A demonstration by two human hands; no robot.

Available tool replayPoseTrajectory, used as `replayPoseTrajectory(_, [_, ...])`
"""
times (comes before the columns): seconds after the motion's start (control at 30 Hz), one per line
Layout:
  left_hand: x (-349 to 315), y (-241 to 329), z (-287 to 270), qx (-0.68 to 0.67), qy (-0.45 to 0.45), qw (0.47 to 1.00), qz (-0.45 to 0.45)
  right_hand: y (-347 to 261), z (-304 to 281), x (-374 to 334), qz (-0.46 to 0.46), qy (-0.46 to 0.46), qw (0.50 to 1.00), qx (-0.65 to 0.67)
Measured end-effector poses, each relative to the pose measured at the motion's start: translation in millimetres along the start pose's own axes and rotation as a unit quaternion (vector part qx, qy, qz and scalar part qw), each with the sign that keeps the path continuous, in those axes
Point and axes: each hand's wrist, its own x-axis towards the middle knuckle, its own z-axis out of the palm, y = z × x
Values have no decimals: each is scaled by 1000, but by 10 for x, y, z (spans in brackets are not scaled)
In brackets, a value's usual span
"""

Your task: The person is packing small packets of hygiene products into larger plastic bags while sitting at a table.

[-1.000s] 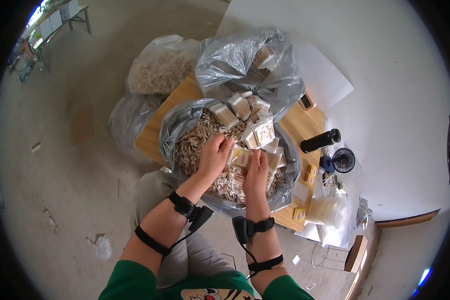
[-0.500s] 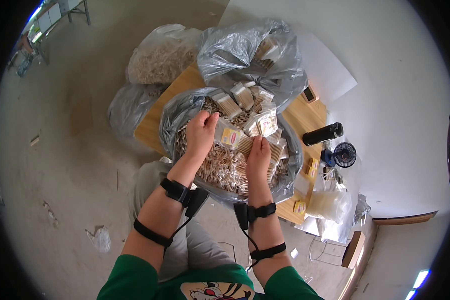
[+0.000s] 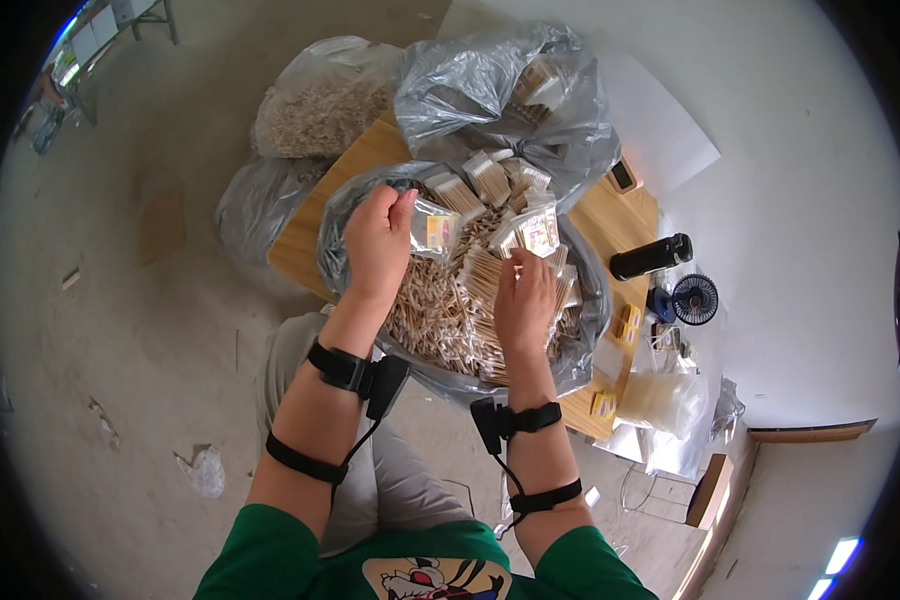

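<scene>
My left hand (image 3: 377, 250) pinches a small clear plastic bag (image 3: 437, 228) with a yellow label by its edge. It holds the bag over the left part of a large grey plastic sack (image 3: 336, 225). Loose cotton swabs (image 3: 427, 318) with wooden sticks and white tips fill that sack. Over the heap's right side is my right hand (image 3: 526, 308), fingers curled down among the sticks; what they grip, if anything, is hidden. Beyond its fingertips lies a filled swab packet (image 3: 533, 233) with a printed label. Several other filled packets (image 3: 489, 178) rest at the sack's far side.
The sack stands on a wooden table (image 3: 302, 238). Another grey sack (image 3: 470, 85) with packets stands behind it. A bag of swabs (image 3: 322, 112) is at the far left. Along the right are a black bottle (image 3: 651, 257), a small fan (image 3: 694, 299) and clear bags (image 3: 665, 402).
The left hand has moved left and away with the clear bag, tilting it. My right hand has drawn slightly right and no longer touches the bag. The hands are farther apart.
</scene>
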Motion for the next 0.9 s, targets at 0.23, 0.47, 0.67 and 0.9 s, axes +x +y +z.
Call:
replayPoseTrajectory(0.23, [19,108,-3,-31,-91,995,25,-143,369,-17,394,-178,752,497])
replayPoseTrajectory(0.47, [3,130,-19,2,-77,994,75,-209,285,-52,466,-129,535,693])
replayPoseTrajectory(0.67, [-12,100,20,42,-78,995,36,-53,-138,-161,453,-83,675,576])
replayPoseTrajectory(0.9, [-182,122,116,-66,-166,981,-80,1088,-1151,-1059,471,11,814,339])
